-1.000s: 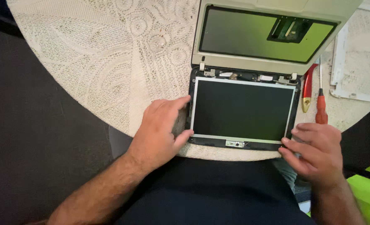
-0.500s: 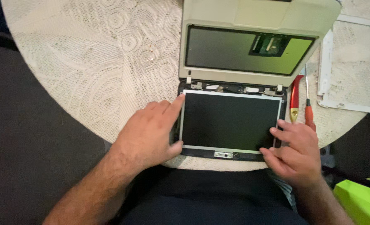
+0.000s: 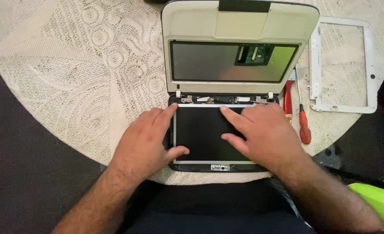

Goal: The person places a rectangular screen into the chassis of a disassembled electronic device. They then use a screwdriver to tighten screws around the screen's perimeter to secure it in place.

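Head view: left hand (image 3: 146, 141) lies open, flat on left edge of dark panel (image 3: 200, 134); right hand (image 3: 261, 134) open, fingers spread on panel's right half. Panel rests on laptop base, under raised lid (image 3: 239, 43). Screwdriver (image 3: 303, 123), white bezel (image 3: 343, 65) on surface (image 3: 70, 65) at right.

Tablecloth (image 3: 70, 65), upper left of the frame: cream lace with a raised pattern of swirls, leaves and rings.
Floor (image 3: 23, 173), lower left: flat dark grey.
Laptop lid shell (image 3: 239, 26), top centre: beige, with a black strip at its top edge; inner recess grey-silver shading to olive green on the right, with a small green circuit board (image 3: 254, 54).
Screen panel (image 3: 200, 134), centre: black, edged by a thin silver frame.
Bezel (image 3: 343, 65), upper right: white, with one small dark dot.
Screwdriver (image 3: 303, 121), right of centre: orange-red handle, silver shaft.
Object at lower right corner (image 3: 374, 199): bright yellow-green.
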